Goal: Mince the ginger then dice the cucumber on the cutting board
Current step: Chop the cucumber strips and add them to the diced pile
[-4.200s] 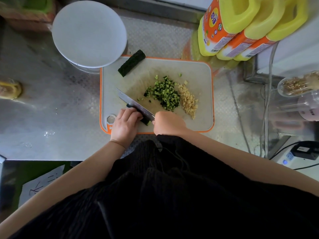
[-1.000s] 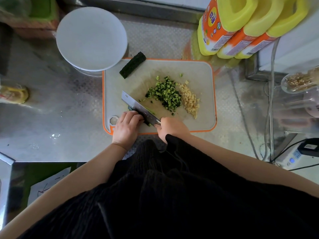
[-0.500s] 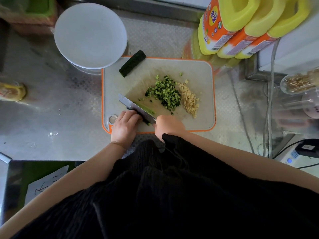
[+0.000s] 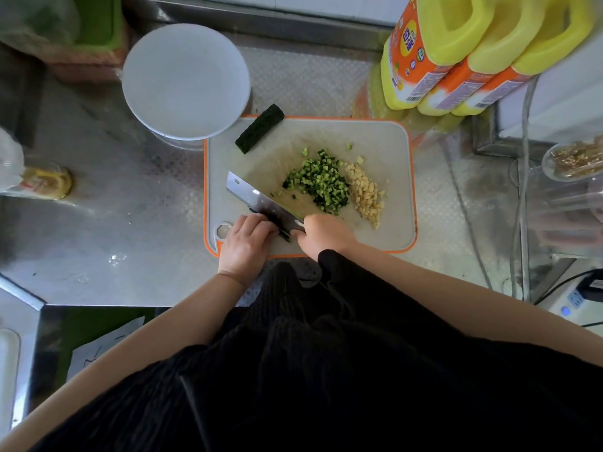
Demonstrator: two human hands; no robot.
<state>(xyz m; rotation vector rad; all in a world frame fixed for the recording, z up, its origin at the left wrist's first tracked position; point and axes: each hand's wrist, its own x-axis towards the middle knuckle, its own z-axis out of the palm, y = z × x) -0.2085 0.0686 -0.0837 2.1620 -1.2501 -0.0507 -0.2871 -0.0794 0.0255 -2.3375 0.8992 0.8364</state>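
Cucumber strips (image 4: 283, 232) lie at the cutting board's (image 4: 396, 230) near edge, as before, pinned under curled left hand (image 4: 245, 244). The cleaver (image 4: 261, 203) has come down; right hand (image 4: 323, 234) grips its handle.

We find printing only on the orange labels of the three yellow oil bottles (image 4: 463, 50) at the bench's far right: a yellow emblem with characters too small to read, and barcodes near the base. A jar (image 4: 45, 183) at left bears a yellow label, likewise illegible to us.
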